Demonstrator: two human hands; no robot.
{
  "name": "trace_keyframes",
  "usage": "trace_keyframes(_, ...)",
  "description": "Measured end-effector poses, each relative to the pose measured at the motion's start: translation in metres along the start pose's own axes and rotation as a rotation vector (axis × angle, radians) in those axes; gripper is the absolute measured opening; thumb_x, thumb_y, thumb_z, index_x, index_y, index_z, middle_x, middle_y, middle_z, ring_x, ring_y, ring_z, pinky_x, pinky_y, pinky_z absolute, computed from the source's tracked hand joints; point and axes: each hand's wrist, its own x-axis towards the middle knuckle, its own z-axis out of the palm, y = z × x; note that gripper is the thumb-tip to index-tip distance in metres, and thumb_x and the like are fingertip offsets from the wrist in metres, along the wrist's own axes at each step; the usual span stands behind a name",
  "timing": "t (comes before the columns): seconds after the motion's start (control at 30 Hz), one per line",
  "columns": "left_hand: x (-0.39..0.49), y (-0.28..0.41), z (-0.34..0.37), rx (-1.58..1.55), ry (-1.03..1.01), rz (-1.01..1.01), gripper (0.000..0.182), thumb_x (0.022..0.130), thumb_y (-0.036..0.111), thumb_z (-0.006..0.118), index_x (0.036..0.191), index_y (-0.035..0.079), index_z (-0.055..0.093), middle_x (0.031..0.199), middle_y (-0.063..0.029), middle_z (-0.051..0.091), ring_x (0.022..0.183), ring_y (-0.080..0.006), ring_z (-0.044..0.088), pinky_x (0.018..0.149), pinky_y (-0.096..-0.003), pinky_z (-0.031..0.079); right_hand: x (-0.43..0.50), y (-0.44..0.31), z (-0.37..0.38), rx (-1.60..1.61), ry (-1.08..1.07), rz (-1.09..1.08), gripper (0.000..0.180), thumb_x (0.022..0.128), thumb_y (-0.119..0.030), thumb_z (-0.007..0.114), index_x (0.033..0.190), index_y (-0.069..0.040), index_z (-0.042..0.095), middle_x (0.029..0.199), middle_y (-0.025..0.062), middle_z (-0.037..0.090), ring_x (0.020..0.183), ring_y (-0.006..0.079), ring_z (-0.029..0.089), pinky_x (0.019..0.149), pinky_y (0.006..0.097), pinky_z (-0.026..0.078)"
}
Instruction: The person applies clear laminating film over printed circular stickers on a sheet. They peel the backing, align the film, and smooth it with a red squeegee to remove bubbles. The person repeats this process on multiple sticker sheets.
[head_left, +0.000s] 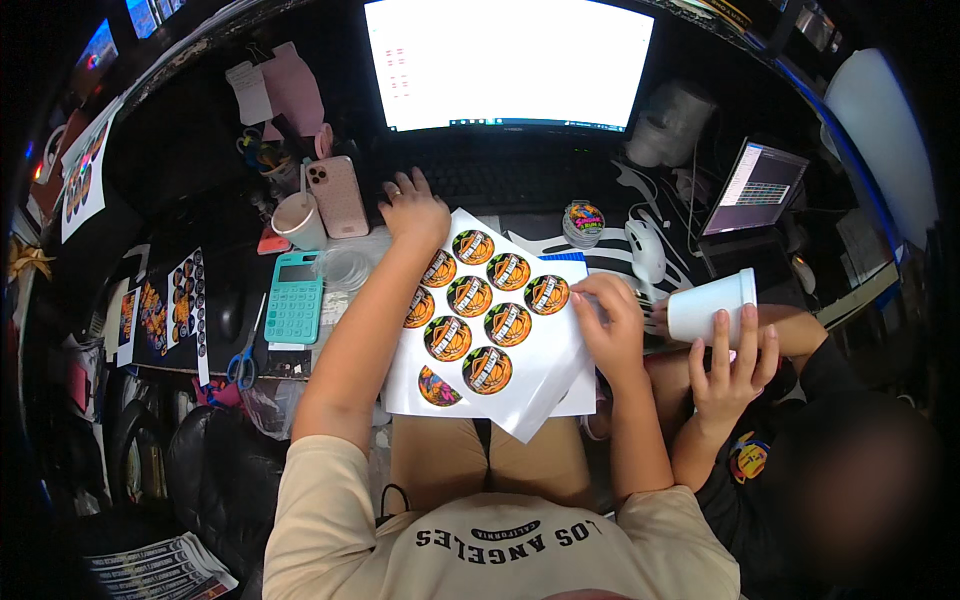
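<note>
My left hand (415, 206) rests with fingers apart at the front edge of a black keyboard (487, 172). Thumb and forefinger of my right hand (613, 319) pinch at the right corner of a white sheet of round basketball stickers (480, 274), beside its rightmost sticker (547, 295). The sheet lies turned at an angle over other white paper (581, 390), above my lap, and its lower corner bends up slightly. A half-round colourful sticker piece (439, 386) shows near the lower left. My left forearm covers part of the leftmost stickers.
A co-worker's hand (724, 367) holds a white foam cup (709, 307) close by on the right. Left of my arm are a teal calculator (294, 296), blue-handled scissors (244, 364), a paper cup (298, 220) and a phone (337, 196). A white mouse (645, 247) and a laptop (757, 195) stand right.
</note>
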Motion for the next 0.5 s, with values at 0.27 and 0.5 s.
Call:
trace_keyframes(0.27,0.006,-0.014,0.045,-0.283,0.438,0.048,0.052,0.089,0.022,0.056,0.137,0.0,0.051,0.142,-0.0213,0.044,0.139,-0.0433,0.035,0.112,-0.0609,0.029,0.065,0.003,0.048,-0.043,-0.131,-0.002,0.015,0.089,-0.013,0.064,0.099,-0.005,0.071,0.098,0.015,0.066,0.098,0.0357,0.059,0.086,0.0419,0.047)
trace_keyframes(0.5,0.004,-0.015,0.048,-0.292,0.367,0.07,0.053,0.09,0.026,0.055,0.14,0.009,0.05,0.147,-0.0204,0.041,0.141,-0.0433,0.032,0.113,-0.0657,0.024,0.121,0.031,0.112,-0.469,-0.285,0.188,0.025,0.089,-0.014,0.06,0.11,-0.013,0.073,0.114,0.0163,0.06,0.116,0.0382,0.053,0.093,0.05,0.044)
